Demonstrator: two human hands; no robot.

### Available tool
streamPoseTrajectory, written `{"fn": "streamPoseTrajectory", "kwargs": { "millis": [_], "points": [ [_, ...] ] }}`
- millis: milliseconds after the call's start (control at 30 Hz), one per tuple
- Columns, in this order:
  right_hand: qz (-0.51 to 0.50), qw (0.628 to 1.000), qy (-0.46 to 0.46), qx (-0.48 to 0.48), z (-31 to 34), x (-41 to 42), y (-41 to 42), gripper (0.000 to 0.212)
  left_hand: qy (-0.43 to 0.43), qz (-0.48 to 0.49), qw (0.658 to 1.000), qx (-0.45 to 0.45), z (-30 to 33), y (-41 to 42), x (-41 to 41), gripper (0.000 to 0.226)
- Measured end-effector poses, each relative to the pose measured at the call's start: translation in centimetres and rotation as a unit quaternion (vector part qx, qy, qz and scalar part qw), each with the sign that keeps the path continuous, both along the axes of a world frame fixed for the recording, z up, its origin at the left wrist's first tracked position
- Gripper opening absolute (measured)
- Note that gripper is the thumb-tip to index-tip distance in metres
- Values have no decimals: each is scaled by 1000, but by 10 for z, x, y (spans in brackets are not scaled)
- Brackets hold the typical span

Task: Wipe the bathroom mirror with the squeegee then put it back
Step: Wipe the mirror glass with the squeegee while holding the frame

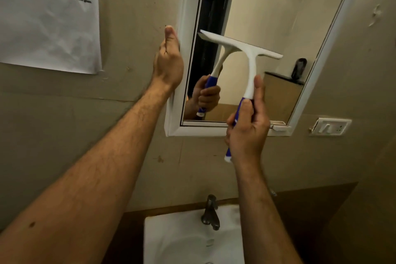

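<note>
A mirror in a white frame (182, 34) hangs on the beige wall. My left hand (168, 63) grips the frame's left edge, thumb pointing up. My right hand (248, 128) is closed around the blue handle of a white squeegee (249, 64). Its blade lies across the middle of the glass, slanting down to the right, with the left end against the mirror. The glass reflects the squeegee and the holding hand.
A white sink (154, 240) with a dark metal tap (211, 213) sits below the mirror. A paper sheet (49, 23) is stuck to the wall at upper left. A switch plate (331, 126) is mounted at the right of the mirror's lower corner.
</note>
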State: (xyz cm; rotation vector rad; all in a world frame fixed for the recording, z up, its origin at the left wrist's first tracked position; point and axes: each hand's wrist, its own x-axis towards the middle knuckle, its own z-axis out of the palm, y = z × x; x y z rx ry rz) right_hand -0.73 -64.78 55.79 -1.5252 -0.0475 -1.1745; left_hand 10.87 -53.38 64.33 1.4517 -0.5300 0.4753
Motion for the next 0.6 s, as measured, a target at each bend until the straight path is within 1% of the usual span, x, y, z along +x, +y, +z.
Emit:
{"fn": "streamPoseTrajectory", "kwargs": {
  "millis": [100,267,333,400,533,600],
  "points": [
    [-5,1000,6,-14,-3,2,0,45,2,1,1000,0,0,1,2,55],
    [-9,999,46,-26,-66,-11,-2,46,-2,12,1000,-7,-1,-1,2,53],
    [-6,998,58,-15,-79,-16,-2,48,-3,16,1000,-11,-1,-1,1,53],
    [0,999,54,-1,-75,-19,-2,51,1,19,1000,-16,-1,-1,-1,52],
    [26,999,20,12,-32,-13,-7,45,12,25,999,-20,1,-1,-3,51],
    [29,999,14,3,-20,-8,-9,44,13,27,999,-21,2,-2,-5,51]
  ]
}}
